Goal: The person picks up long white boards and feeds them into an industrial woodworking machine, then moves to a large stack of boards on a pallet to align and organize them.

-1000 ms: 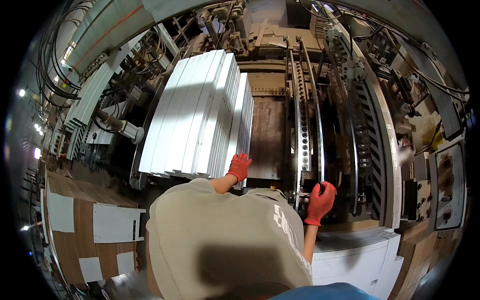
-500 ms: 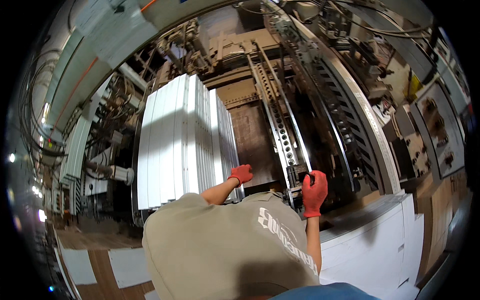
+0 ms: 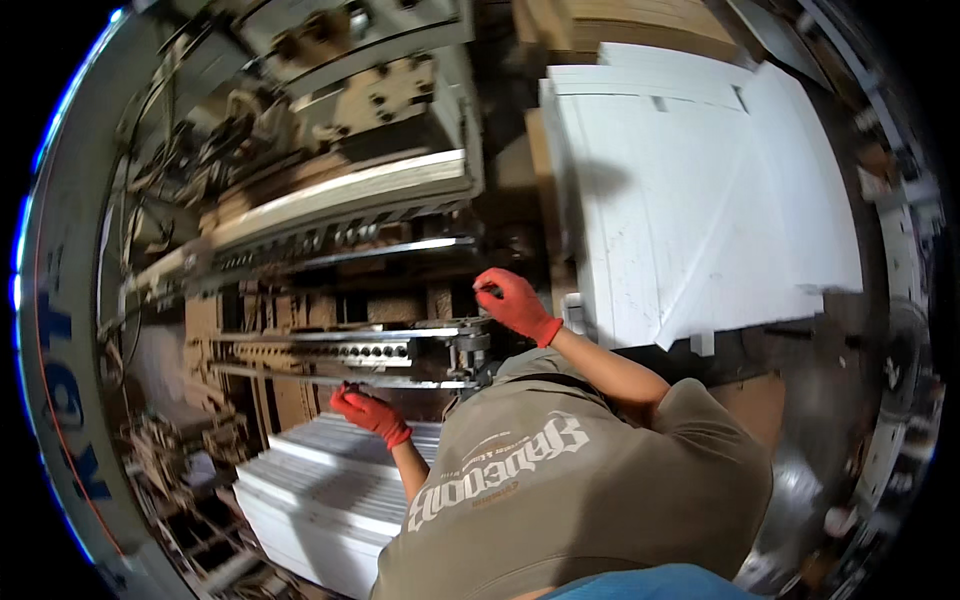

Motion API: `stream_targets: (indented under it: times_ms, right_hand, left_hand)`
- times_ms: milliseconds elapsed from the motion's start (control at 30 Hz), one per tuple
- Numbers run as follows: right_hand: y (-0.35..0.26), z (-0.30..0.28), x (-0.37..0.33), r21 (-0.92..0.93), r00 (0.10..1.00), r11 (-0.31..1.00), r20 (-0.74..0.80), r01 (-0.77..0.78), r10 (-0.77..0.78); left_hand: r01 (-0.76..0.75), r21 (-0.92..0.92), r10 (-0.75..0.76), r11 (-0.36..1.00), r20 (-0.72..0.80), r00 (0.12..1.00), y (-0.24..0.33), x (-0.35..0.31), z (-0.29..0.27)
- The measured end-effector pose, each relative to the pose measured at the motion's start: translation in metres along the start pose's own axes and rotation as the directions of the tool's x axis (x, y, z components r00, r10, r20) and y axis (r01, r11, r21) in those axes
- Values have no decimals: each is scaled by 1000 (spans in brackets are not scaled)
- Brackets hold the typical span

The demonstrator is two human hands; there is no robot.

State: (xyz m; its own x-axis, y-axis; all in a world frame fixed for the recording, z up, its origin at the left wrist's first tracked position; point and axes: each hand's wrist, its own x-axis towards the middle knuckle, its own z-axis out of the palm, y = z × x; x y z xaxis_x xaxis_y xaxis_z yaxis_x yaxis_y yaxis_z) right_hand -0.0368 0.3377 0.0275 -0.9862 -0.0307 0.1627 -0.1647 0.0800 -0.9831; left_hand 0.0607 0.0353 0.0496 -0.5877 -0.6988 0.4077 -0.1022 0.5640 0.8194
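My left hand (image 3: 374,414), in a red glove, hovers beside the stacked white panels (image 3: 300,490) at lower left. Its fingers are loosely bent and apart, with no held object showing. My right hand (image 3: 516,304), also red-gloved, is raised near the end of the machine's metal rails (image 3: 420,247). Its fingers curl toward the thumb in a closed shape, and nothing shows inside them. A perforated metal bar (image 3: 360,352) runs between the two hands, apart from both.
A large stack of white sheets (image 3: 690,210) stands at the right, past my right hand. Brown boards (image 3: 640,25) lie behind it. Machine parts fill the upper left, including a block with knobs (image 3: 385,105). A grey machine beam (image 3: 75,330) lines the left side.
My view has swung to the right, so the white panels now sit at lower left and the white sheets come fully into view. My right hand has lifted off the rail end.
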Motion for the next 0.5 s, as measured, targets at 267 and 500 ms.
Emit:
stream_targets:
  times_ms: [267, 500]
  right_hand:
    - [130, -179, -93, -588, 571, 426, -800, -688, -183]
    - [153, -240, -176, -46, 34, -75, -986, -996, 161]
  left_hand:
    - [-209, -180, 252, 961, 266, 930, 50, 4, 38]
    - [-261, -181, 315, 948, 421, 851, 68, -5, 60]
